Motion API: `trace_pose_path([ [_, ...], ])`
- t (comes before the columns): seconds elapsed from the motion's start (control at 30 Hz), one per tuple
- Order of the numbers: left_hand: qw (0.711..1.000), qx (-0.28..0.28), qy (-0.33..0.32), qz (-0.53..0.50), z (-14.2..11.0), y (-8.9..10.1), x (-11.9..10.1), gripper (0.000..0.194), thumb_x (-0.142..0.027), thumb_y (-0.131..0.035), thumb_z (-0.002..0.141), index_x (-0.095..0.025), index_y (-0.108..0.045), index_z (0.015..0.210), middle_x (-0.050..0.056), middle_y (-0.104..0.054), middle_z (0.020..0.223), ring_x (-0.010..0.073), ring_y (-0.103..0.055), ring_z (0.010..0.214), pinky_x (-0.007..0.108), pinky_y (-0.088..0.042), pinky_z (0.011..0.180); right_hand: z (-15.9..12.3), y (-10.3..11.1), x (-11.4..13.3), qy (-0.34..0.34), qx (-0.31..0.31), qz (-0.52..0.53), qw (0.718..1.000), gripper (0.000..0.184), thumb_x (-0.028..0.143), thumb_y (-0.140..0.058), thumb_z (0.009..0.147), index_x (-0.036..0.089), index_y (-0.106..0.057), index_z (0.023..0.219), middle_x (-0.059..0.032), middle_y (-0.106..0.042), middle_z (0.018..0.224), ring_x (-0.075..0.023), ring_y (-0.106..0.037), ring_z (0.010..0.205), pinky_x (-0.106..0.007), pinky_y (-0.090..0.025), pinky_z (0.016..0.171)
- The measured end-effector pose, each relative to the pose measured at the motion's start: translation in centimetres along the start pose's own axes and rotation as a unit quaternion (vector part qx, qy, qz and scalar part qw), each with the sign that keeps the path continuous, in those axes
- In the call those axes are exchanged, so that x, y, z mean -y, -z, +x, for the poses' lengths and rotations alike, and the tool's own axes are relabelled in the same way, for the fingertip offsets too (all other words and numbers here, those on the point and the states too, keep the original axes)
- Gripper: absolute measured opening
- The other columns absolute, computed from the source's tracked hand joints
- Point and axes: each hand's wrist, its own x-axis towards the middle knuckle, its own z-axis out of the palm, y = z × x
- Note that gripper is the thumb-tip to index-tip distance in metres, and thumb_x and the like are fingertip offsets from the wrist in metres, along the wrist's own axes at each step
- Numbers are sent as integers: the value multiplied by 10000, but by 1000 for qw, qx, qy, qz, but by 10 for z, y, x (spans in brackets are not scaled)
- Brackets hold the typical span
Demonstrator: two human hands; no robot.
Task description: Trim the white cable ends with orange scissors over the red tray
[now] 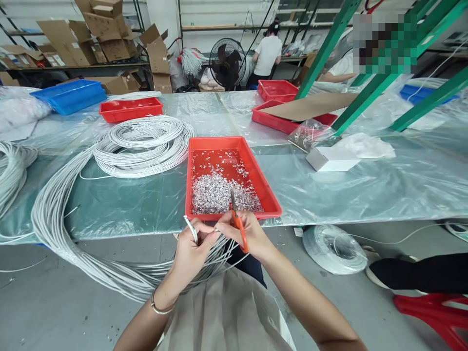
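Observation:
My left hand (195, 246) is closed on a white cable (190, 228), whose end sticks up past the fingers. Beside it, my right hand (248, 234) holds orange-handled scissors (239, 225), blades pointing up and away from me. The fingertips of both hands meet around the cable, so the exact pinch point is hidden. A thick bundle of white cables (120, 278) runs across my lap and curves up onto the table at left. Just beyond my hands, a red tray (270, 207) holds a heap of small shiny metal pieces (219, 192).
Coiled white cable (146, 146) lies left of the tray. A white box (332, 160) and red trays (276, 122) are to the right, near green metal posts (329, 48). A cable roll (334, 248) sits on the floor. Other people work behind, near a fan (227, 63).

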Motion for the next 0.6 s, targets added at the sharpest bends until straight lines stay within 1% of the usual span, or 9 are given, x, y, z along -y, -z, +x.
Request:
trace_pose_path([
  [0.1, 999, 3, 19, -42, 4, -1, 3, 189, -327, -647, 757, -156, -630, 676, -29, -492, 587, 89, -421, 516, 214, -338, 526, -2, -2, -5, 34, -27, -37, 998, 310, 410, -694, 716, 176, -567, 556, 48, -454, 472, -87, -357, 447, -227, -277, 433],
  [0.17, 989, 69, 60, -116, 7, 0, 5, 257, -390, -631, 763, -145, -615, 687, -35, -494, 505, 76, -404, 437, 204, -316, 461, -3, -4, -9, 31, -19, -23, 999, 352, 464, -622, 762, 182, -547, 566, 48, -444, 463, -83, -333, 417, -223, -258, 402],
  [0.2, 972, 129, 96, -170, 9, 1, 7, 301, -429, -628, 756, -139, -599, 682, -42, -475, 451, 68, -378, 384, 196, -288, 414, -3, -6, -10, 30, -10, -20, 999, 363, 482, -609, 763, 182, -546, 569, 49, -439, 455, -82, -326, 405, -222, -255, 392],
  [0.27, 917, 249, 166, -262, 13, 3, 9, 385, -496, -652, 706, -136, -545, 620, -59, -411, 372, 47, -296, 289, 187, -204, 328, -4, -8, -7, 30, 14, -19, 999, 358, 484, -649, 721, 178, -557, 561, 47, -444, 444, -86, -352, 404, -225, -285, 399],
  [0.33, 875, 314, 207, -305, 15, 4, 10, 435, -512, -693, 650, -151, -470, 554, -75, -361, 369, 24, -220, 247, 185, -146, 280, -4, -11, 0, 46, 25, -48, 997, 327, 438, -710, 676, 172, -572, 546, 35, -474, 456, -98, -404, 433, -233, -330, 435],
  [0.37, 869, 320, 215, -311, 15, 5, 9, 449, -515, -694, 650, -158, -442, 547, -83, -345, 387, 15, -197, 247, 181, -137, 272, -3, -11, 4, 58, 23, -69, 996, 308, 415, -721, 672, 170, -581, 549, 27, -495, 472, -103, -423, 448, -236, -343, 448],
  [0.43, 883, 280, 208, -314, 13, 5, 5, 452, -546, -640, 704, -158, -441, 586, -90, -337, 429, 2, -176, 273, 168, -137, 289, -2, -11, 10, 84, 8, -107, 991, 290, 403, -698, 705, 172, -593, 566, 19, -516, 491, -107, -429, 457, -237, -347, 451],
  [0.53, 931, 174, 160, -277, 9, 4, 0, 439, -561, -629, 715, -133, -534, 724, -85, -383, 456, 8, -240, 322, 159, -175, 341, 1, -8, 12, 101, -18, -116, 988, 312, 420, -667, 736, 176, -578, 563, 19, -508, 487, -109, -426, 460, -239, -354, 457],
  [0.6, 953, 137, 135, -232, 7, 5, -1, 419, -524, -662, 704, -118, -575, 764, -74, -423, 445, 21, -304, 337, 162, -204, 360, 2, -6, 8, 102, -20, -106, 989, 334, 436, -660, 738, 177, -556, 554, 23, -494, 481, -107, -423, 458, -239, -355, 458],
])
